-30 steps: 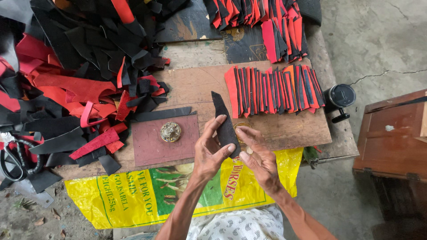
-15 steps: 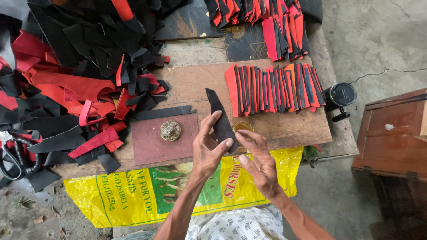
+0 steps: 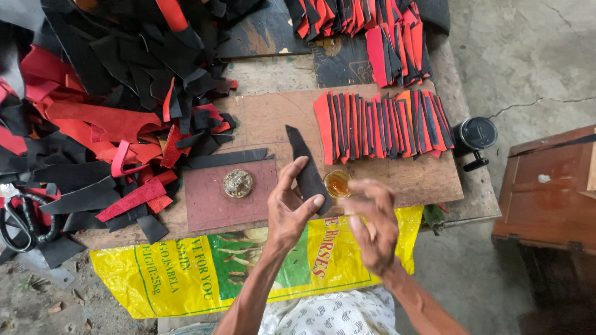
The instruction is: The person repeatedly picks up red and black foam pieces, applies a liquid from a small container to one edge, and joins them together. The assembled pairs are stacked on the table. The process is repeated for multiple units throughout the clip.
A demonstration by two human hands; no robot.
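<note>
My left hand pinches a narrow black strip that stands up from my fingers over the wooden board. My right hand is blurred, fingers spread and holding nothing, just below a small open container of amber glue. A row of overlapping red and black strips lies on the board beyond the glue.
A heap of red and black scraps covers the left side. A round metal lid sits on a maroon pad. Scissors lie far left. A yellow sack hangs off the front edge. A black cup and wooden box stand right.
My right hand has let go of the black strip and dropped down and to the right, uncovering the glue container. My left hand still holds the strip upright.
</note>
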